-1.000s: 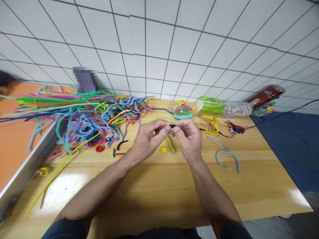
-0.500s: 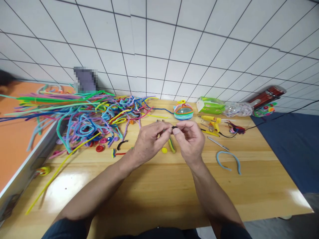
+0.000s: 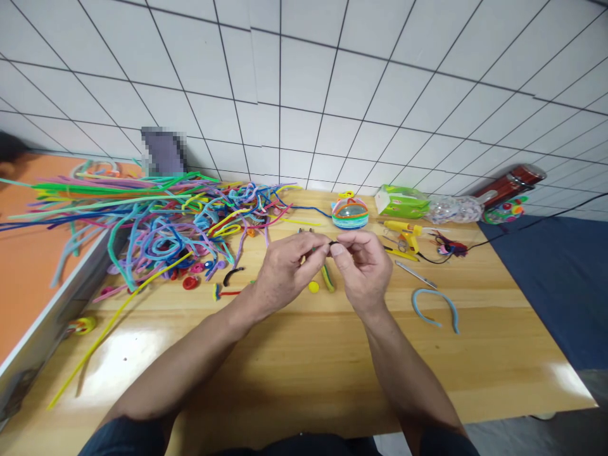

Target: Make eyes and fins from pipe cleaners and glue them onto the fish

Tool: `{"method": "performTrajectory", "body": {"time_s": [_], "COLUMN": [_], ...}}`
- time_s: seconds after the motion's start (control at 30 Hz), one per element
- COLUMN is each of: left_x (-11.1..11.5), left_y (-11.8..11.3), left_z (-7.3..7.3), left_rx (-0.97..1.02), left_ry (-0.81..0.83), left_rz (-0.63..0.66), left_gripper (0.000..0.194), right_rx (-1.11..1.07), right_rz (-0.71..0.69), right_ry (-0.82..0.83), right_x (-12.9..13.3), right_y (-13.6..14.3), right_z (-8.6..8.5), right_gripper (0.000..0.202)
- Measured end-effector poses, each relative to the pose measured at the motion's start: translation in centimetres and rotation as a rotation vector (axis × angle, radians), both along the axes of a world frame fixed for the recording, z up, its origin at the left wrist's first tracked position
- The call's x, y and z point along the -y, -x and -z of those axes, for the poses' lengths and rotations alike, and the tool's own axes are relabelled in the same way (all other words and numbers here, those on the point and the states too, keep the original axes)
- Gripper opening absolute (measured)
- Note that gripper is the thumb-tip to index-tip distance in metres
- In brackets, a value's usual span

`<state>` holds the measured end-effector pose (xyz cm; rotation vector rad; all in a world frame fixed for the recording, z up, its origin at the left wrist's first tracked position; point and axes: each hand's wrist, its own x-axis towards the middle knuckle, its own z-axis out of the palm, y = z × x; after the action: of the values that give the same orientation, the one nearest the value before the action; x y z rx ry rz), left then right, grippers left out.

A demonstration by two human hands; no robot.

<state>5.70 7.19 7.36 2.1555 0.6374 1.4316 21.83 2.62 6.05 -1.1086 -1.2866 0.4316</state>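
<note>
Between my fingertips is a short black piece of pipe cleaner [image 3: 334, 243], mostly covered by the fingers. My left hand [image 3: 291, 266] pinches one end of it and my right hand [image 3: 365, 269] pinches the other, the two thumbs close together above the table. Just below the hands lie a small yellow disc [image 3: 313, 287] and a green-yellow strip [image 3: 327, 278]. Left of my left hand are a curved black pipe cleaner piece [image 3: 232, 275] and a red stick with a blue-yellow end [image 3: 217, 292].
A tangled heap of pipe cleaners [image 3: 166, 237] covers the back left. Behind my hands sits a rainbow-banded round craft piece [image 3: 350, 214]. To the right lie a yellow glue gun [image 3: 403, 233], a silver pen-like tool [image 3: 416, 274], a blue headband [image 3: 434, 292] and a red flask [image 3: 510, 183].
My right hand has shifted very slightly to the right. Both hands keep their pinch on the black piece, and the things on the table stay where they were.
</note>
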Motion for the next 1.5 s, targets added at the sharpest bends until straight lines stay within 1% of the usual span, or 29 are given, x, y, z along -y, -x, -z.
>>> {"method": "performTrajectory", "body": {"time_s": [0.3,0.43,0.67,0.9,1.07,1.27,1.5], "left_x": [-0.01,0.0,0.0,0.01,0.01,-0.04,-0.08], "left_y": [-0.02,-0.04,-0.04,0.05,0.0,-0.02,0.05], "left_z": [-0.15,-0.08,-0.17,-0.12,-0.17,-0.18,-0.36], "left_rx": [-0.012,0.0,0.01,-0.002,0.01,0.036,0.024], "left_ry": [-0.019,-0.017,0.0,0.05,0.058,0.055,0.086], "left_rz": [-0.001,0.001,0.018,0.012,0.036,0.061,0.07], "left_gripper": [0.015,0.015,0.015,0.014,0.014,0.013,0.013], "right_rx": [0.007,0.012,0.107,0.123,0.103,0.119,0.116], "right_rz": [0.003,-0.012,0.005,-0.01,-0.049,-0.045,-0.041], "right_ry": [-0.003,-0.033,-0.097,-0.016,-0.041,-0.032,-0.028], "right_x": [-0.04,-0.09,-0.16,0.03,0.0,-0.02,-0.09], "right_y": [0.07,0.02,-0.19,-0.37,-0.42,-0.5,-0.54], "right_z": [-0.13,-0.13,-0.44,-0.34,-0.37,-0.26,-0.22], "right_gripper": [0.012,0.013,0.01,0.006,0.005,0.004,0.003]}}
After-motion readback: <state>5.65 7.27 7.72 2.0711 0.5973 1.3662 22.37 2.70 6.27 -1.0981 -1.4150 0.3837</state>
